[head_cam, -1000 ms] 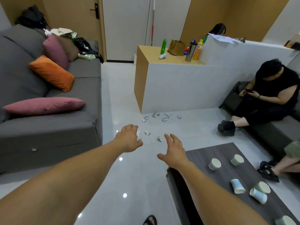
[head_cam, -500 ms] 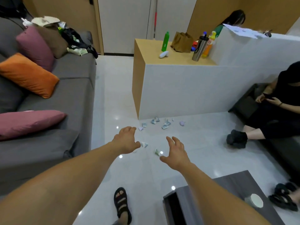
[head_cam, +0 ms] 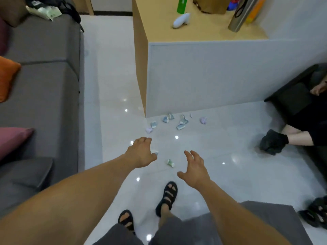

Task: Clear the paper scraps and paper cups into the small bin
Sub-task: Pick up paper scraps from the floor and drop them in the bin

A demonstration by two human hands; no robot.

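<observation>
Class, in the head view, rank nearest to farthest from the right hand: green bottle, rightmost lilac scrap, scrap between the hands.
1. Scrap between the hands, beside the right hand.
2. Rightmost lilac scrap, floor ahead.
3. Green bottle, on the cabinet.

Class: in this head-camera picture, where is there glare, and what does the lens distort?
Head view: white glare spots dot the glossy floor; the wide lens bows the counter edges and swells the near forearms; the scraps look soft.
</observation>
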